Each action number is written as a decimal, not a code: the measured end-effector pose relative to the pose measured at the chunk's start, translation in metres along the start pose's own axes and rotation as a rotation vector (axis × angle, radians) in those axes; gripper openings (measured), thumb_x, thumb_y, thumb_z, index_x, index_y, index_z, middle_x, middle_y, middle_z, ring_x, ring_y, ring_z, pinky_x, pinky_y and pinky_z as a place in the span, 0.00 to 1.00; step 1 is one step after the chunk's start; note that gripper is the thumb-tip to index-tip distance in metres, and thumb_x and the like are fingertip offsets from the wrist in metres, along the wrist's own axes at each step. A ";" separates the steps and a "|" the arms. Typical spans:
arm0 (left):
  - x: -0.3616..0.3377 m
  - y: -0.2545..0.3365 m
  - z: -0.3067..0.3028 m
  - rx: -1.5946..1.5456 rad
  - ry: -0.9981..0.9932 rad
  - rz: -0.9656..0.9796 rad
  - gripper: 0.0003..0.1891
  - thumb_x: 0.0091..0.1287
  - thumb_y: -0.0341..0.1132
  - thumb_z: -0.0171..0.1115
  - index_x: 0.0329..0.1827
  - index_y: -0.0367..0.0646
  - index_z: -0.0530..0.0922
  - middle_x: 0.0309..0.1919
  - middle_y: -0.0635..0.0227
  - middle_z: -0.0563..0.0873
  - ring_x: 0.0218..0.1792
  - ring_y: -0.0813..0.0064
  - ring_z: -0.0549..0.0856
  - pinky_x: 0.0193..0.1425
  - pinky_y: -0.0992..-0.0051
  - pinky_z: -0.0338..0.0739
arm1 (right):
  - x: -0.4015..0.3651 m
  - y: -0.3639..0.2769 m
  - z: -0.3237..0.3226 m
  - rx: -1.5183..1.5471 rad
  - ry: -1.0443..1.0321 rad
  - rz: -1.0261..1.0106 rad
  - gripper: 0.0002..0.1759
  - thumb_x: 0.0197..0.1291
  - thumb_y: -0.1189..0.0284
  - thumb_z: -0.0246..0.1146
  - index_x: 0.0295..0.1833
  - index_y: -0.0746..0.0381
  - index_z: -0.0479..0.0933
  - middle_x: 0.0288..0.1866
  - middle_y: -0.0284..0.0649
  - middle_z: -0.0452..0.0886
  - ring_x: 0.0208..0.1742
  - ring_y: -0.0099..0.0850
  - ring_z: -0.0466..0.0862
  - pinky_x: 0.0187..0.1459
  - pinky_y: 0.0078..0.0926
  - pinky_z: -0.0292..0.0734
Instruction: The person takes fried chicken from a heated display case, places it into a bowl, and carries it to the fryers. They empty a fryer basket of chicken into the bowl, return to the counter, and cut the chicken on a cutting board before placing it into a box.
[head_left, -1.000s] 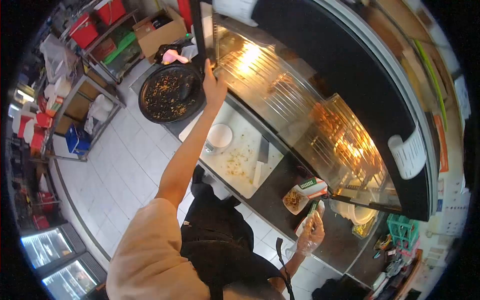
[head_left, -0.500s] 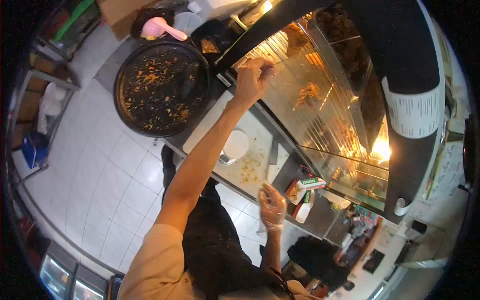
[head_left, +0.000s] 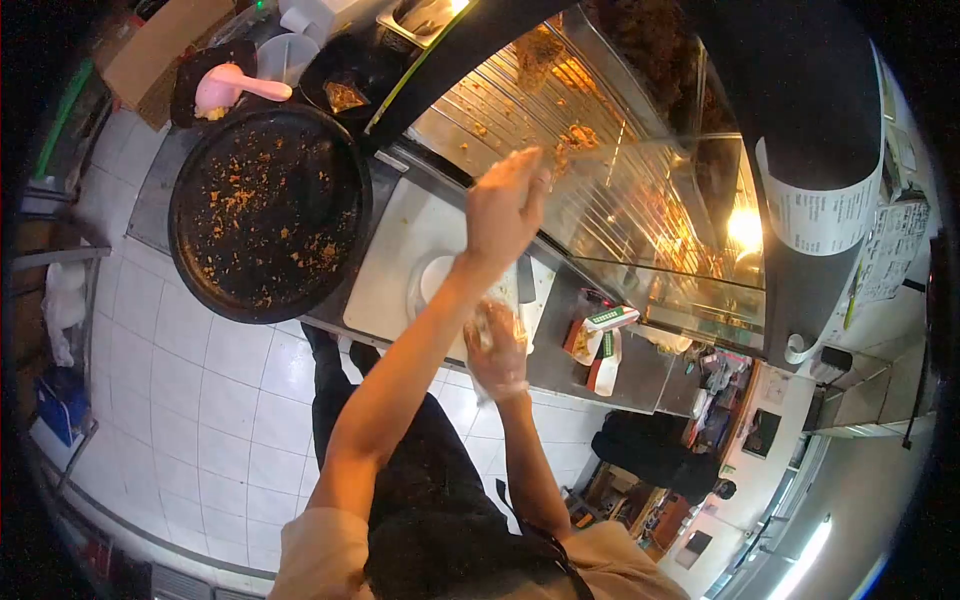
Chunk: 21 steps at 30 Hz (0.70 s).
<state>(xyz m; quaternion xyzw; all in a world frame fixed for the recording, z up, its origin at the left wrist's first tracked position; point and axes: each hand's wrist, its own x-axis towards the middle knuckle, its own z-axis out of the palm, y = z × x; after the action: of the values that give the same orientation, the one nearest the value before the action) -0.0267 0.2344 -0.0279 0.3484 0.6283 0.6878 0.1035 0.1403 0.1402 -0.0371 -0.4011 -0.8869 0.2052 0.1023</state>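
Observation:
My bare left hand is raised at the front of a lit glass display cabinet. Its fingers, blurred, are right by the edge of a glass panel. Pieces of fried food lie on the wire rack inside. Below my left forearm, my right hand, in a clear plastic glove, reaches over a white cutting board with its fingers apart. A knife lies on the board close to those fingers. The round white top of a scale is partly behind my left forearm.
A round black tray with crumbs is at the left. Behind it are a pink scoop and a clear container. Two small food cartons stand right of the board. A person in dark clothing is farther right.
My left hand has shifted rightward along the cabinet front. My right hand has moved from the counter's near edge onto the board, and its curled fingers have spread. The view has shifted.

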 end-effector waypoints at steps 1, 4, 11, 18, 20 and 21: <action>-0.009 0.008 0.008 0.105 -0.033 0.033 0.20 0.66 0.35 0.61 0.58 0.32 0.77 0.50 0.48 0.84 0.53 0.54 0.83 0.62 0.59 0.72 | 0.015 0.012 0.012 -0.045 0.030 -0.052 0.27 0.58 0.75 0.63 0.65 0.63 0.70 0.60 0.54 0.74 0.56 0.45 0.78 0.58 0.40 0.72; -0.032 0.027 0.014 0.281 -0.206 0.102 0.24 0.65 0.36 0.61 0.61 0.31 0.74 0.56 0.45 0.80 0.58 0.50 0.79 0.69 0.52 0.64 | 0.069 0.023 0.028 -0.115 0.137 -0.062 0.29 0.59 0.75 0.63 0.67 0.62 0.68 0.62 0.52 0.72 0.58 0.43 0.76 0.59 0.38 0.71; -0.089 0.065 -0.085 -0.100 -0.280 -0.064 0.15 0.59 0.27 0.64 0.49 0.35 0.81 0.47 0.52 0.86 0.55 0.53 0.83 0.64 0.60 0.72 | 0.161 -0.019 0.016 0.199 0.424 0.302 0.32 0.60 0.73 0.63 0.71 0.62 0.63 0.67 0.48 0.69 0.61 0.39 0.73 0.63 0.34 0.68; -0.140 0.044 -0.166 0.044 -0.256 -0.522 0.11 0.59 0.23 0.61 0.45 0.35 0.83 0.40 0.57 0.87 0.45 0.66 0.86 0.53 0.71 0.77 | 0.166 0.084 0.025 1.875 0.639 0.289 0.41 0.59 0.77 0.64 0.76 0.60 0.54 0.74 0.48 0.61 0.68 0.37 0.70 0.66 0.34 0.67; -0.154 0.038 -0.189 0.055 -0.260 -0.570 0.10 0.61 0.24 0.60 0.45 0.36 0.83 0.40 0.59 0.88 0.44 0.68 0.86 0.53 0.72 0.77 | 0.164 0.099 0.027 1.438 0.674 0.283 0.46 0.57 0.82 0.64 0.78 0.60 0.49 0.80 0.45 0.53 0.74 0.38 0.63 0.70 0.35 0.63; -0.157 0.039 -0.201 0.103 -0.277 -0.604 0.10 0.62 0.25 0.60 0.45 0.36 0.83 0.40 0.59 0.88 0.44 0.69 0.86 0.53 0.71 0.77 | 0.166 0.122 0.038 0.919 0.704 0.307 0.47 0.57 0.82 0.64 0.79 0.60 0.47 0.80 0.45 0.51 0.76 0.39 0.59 0.72 0.35 0.60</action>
<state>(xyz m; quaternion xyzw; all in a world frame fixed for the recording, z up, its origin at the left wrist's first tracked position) -0.0219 -0.0235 -0.0398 0.2413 0.7172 0.5395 0.3692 0.0997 0.3277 -0.1225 -0.4831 -0.5522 0.4349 0.5221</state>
